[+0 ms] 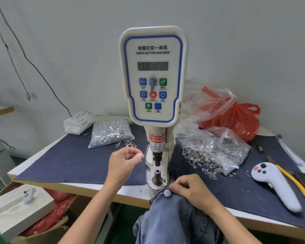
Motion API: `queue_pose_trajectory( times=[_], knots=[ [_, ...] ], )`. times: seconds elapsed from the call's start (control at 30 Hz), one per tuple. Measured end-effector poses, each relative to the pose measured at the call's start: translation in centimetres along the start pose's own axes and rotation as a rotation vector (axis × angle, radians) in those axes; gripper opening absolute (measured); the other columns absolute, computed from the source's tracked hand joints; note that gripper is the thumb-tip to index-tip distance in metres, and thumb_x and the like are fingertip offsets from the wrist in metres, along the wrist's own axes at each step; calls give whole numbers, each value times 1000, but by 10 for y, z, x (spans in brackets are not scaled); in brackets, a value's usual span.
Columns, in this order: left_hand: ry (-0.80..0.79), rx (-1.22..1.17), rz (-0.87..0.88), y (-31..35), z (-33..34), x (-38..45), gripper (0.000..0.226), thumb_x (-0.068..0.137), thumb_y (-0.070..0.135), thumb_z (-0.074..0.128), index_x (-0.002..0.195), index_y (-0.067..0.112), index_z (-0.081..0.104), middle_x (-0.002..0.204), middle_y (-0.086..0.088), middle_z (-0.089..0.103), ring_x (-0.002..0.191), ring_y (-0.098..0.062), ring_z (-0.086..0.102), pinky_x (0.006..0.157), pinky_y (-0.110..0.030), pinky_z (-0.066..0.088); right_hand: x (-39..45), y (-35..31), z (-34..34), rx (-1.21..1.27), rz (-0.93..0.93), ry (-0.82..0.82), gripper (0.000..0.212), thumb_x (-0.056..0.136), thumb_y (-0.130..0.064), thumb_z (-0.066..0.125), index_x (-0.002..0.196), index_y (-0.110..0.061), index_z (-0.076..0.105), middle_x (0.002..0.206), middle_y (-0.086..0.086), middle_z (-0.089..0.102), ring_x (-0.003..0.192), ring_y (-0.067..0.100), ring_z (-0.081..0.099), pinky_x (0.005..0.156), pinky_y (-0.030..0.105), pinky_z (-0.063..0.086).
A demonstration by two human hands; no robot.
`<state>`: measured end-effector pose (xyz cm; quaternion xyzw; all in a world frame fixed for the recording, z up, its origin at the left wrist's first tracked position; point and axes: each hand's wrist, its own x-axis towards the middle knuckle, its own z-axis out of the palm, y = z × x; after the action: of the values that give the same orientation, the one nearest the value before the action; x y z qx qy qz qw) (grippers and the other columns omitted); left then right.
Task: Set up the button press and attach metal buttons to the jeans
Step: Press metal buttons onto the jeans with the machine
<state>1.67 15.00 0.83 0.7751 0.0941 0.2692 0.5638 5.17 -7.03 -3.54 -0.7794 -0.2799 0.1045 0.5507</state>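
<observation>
A white servo button machine [152, 74] stands mid-table, its punch [157, 156] above the lower die [157, 176]. My left hand [124, 162] hovers left of the punch with fingertips pinched together; whether a small part sits between them I cannot tell. My right hand [192, 190] grips the waistband of the blue jeans [173, 219] at the table's front edge, just below the die. A round white button [167, 193] sits on the waistband beside my right fingertips.
A bag of silver tacks [111, 132] lies left of the machine, a bag of metal rings [213, 152] right, some spilled. A white handheld controller [275, 184] and yellow-handled pliers [292, 180] lie at right. Red plastic bags [236, 118] sit behind. A tissue pack [78, 122] is back left.
</observation>
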Motion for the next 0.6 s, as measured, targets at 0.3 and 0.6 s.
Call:
queue_pose_trajectory(
  times=[0.3,0.6],
  knots=[
    [-175,-180,-136,4,17,-35,1,77,13,76,76,14,75,75,-6,74,69,-8,64,65,-15,51,1,1,0,-3,5,7,21,82,-19,72,63,-9,70,59,0,60,59,6,48,59,22,38],
    [-183,-76,-67,7,23,-34,14,77,10,76,68,20,73,84,0,63,64,2,54,60,-11,44,1,1,0,-4,-9,9,24,82,-18,72,58,-19,68,56,-6,58,55,2,46,57,18,37]
  ],
)
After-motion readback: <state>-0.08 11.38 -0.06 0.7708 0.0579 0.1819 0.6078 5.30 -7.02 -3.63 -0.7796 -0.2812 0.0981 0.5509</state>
